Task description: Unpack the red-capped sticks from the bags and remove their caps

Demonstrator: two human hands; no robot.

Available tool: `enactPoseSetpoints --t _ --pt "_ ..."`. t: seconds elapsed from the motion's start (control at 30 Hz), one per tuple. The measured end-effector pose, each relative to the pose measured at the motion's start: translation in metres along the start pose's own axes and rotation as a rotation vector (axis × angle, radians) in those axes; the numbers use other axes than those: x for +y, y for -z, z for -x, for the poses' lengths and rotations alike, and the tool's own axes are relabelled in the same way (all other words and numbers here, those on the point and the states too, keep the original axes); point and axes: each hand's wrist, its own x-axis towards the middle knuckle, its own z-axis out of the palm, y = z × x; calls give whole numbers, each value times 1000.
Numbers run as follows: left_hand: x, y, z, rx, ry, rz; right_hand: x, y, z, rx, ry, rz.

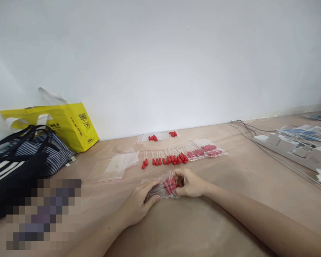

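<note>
Near the front middle of the table, a clear zip bag [163,191] holds several droppers with red bulbs [170,185] and thin clear stems. My left hand [139,200] grips the bag's left end, thumb below and fingers on top. At the bag's mouth on the right, my right hand [188,182] is closed with its fingertips at the rim, by the red bulbs. Just behind lies a row of loose red-bulbed droppers [169,159], bulbs toward me. Filled bags of droppers [208,149] rest at the row's right end, and flat clear zip bags [113,167] lie to its left.
Against the wall, more red-bulbed pieces [153,138] lie on a clear bag. A yellow shopping bag [80,125], a striped bag [60,153] and a black bag [16,178] stand at left. A power strip [291,148] with plugs and grey cables [278,153] lies at right.
</note>
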Motion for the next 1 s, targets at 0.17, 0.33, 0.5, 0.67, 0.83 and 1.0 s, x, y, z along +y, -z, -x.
enactPoseSetpoints --t 0.17,0.33,0.5,0.67,0.83,1.0 --pt "0 0 -1 -1 -15 -22 9 12 0 39 -25 -10" --pt "1 0 -2 -1 -10 -37 7 13 3 -51 31 84" --pt "-1 1 -2 3 -1 -13 9 19 2 -5 -46 -79" --pt "-7 4 -2 15 17 -37 14 39 7 33 -213 -267" --pt "-9 7 -2 4 37 -77 18 40 6 76 -208 -331" --pt "-11 9 0 -12 47 -77 17 50 8 174 -202 -294"
